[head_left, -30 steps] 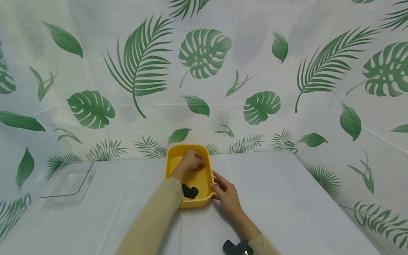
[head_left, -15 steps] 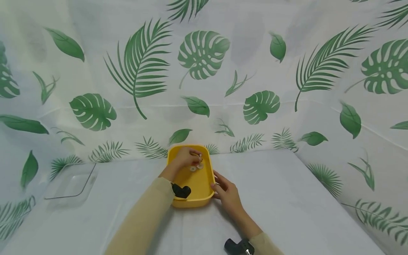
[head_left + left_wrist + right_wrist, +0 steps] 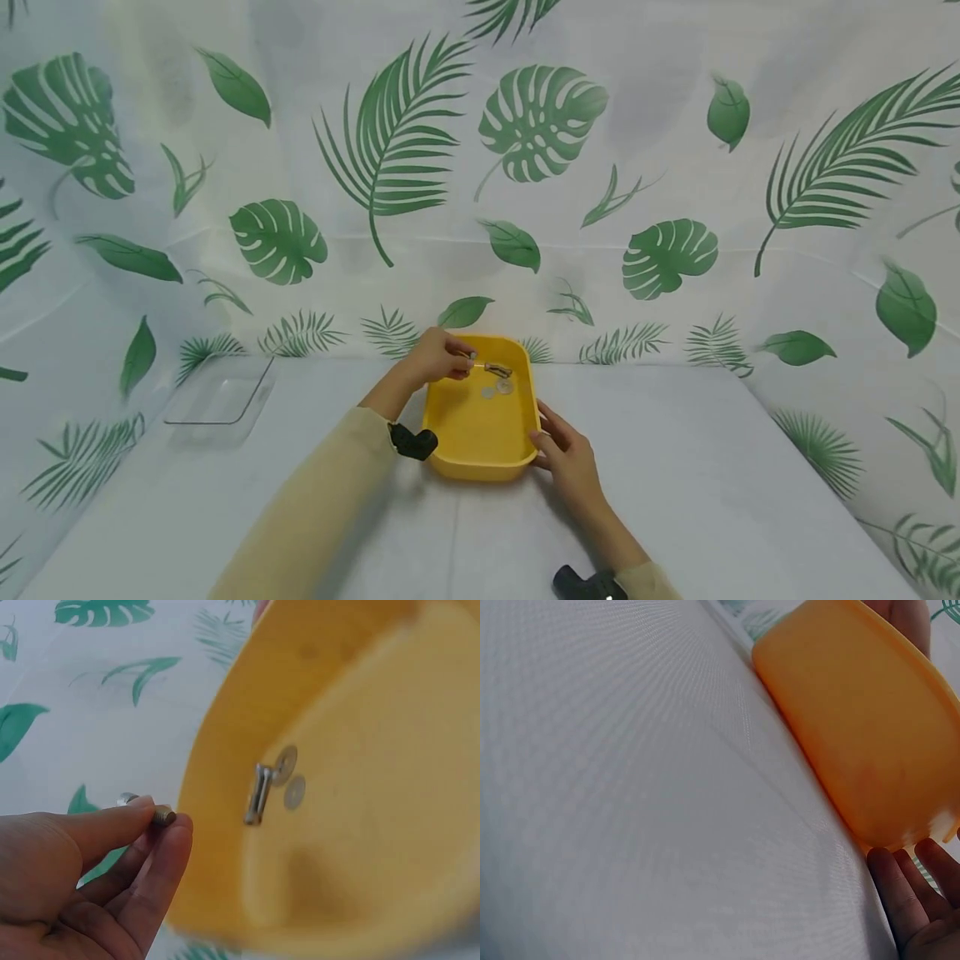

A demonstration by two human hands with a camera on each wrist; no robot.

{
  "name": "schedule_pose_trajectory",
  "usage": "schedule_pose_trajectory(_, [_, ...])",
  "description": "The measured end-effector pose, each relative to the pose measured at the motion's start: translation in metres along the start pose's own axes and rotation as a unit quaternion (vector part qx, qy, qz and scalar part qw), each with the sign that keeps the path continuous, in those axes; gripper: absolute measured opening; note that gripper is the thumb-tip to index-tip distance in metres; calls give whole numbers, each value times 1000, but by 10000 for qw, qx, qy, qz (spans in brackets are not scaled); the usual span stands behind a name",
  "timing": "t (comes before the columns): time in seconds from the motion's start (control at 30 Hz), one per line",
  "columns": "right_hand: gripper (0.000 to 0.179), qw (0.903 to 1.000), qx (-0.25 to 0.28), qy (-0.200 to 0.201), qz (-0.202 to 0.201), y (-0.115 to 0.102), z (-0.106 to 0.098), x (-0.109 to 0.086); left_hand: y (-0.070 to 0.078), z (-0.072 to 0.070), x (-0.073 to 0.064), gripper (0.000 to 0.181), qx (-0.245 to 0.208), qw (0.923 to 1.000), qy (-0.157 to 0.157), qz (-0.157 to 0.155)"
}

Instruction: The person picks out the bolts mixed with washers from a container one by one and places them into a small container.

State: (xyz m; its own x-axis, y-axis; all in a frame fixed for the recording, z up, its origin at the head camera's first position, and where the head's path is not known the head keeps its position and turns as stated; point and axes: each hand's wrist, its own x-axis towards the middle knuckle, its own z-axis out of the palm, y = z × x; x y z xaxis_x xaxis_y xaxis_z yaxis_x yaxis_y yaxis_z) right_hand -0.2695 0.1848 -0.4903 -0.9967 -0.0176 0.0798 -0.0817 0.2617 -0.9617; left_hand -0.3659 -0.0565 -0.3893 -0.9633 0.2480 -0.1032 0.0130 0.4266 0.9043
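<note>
My left hand (image 3: 437, 357) is over the left rim of a yellow tray (image 3: 480, 458). Between thumb and fingertips it pinches a small metal bolt (image 3: 163, 817), whose threaded end sticks out in the left wrist view. Inside the tray lie two flat metal washers (image 3: 295, 793) and a short metal piece (image 3: 259, 795) with thicker ends. My right hand (image 3: 568, 454) holds the tray's right side, thumb at the rim and fingers against the outer wall. In the right wrist view several of its fingertips (image 3: 885, 862) touch the wall low down.
A clear glass-like container (image 3: 221, 400) with a dark rim line stands at the back left of the white-covered table (image 3: 675, 467). A cloth printed with green leaves (image 3: 540, 292) hangs behind the table and at its sides.
My left hand has lifted from the tray's inside and moved left over its rim with the bolt, uncovering the washers and metal piece. The head view has turned slightly left; the right hand stays put.
</note>
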Motion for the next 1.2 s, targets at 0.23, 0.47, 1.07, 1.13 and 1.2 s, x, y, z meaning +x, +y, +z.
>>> schedule_pose_trajectory(0.23, [50,9999,49,68,-86,-1,-3,3,-15,-35,-14,31,348,9987,263,-250])
schedule_pose_trajectory(0.47, [50,9998,-67,159,29,-2,-3,2,-36,-65,-28,33,435,9976,307,-453])
schedule_pose_trajectory(1.07, [49,9999,-44,60,126,2,2,-2,-78,-164,-91,39,885,9912,684,-709])
schedule_pose_trajectory(1.13, [49,10000,-6,65,49,1,2,0,-85,-176,-97,41,895,9905,780,-697])
schedule_pose_trajectory(1.2, [49,10000,-20,54,-4,0,2,1,-91,-187,-102,43,908,9895,884,-699])
